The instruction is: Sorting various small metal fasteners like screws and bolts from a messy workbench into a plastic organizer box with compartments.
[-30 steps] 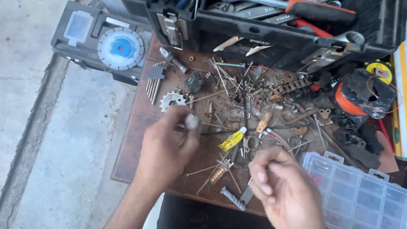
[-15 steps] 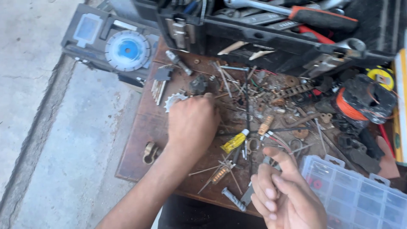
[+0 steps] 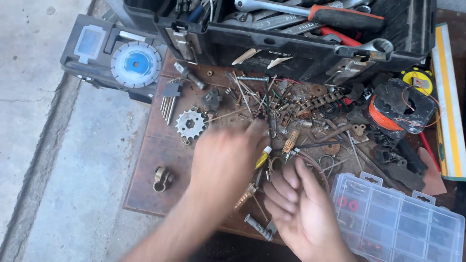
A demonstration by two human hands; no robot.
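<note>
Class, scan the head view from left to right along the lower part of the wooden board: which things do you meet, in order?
Brass clamp → blurred left hand → right hand → clear plastic compartment box.

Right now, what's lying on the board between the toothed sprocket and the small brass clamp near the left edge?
In the head view, only bare brown board separates the sprocket and the brass clamp.

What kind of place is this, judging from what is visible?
Probably an outdoor repair or workshop spot: a black plastic toolbox full of wrenches, a worn brown wooden board strewn with rusty screws and parts, and bare grey concrete ground.
</note>
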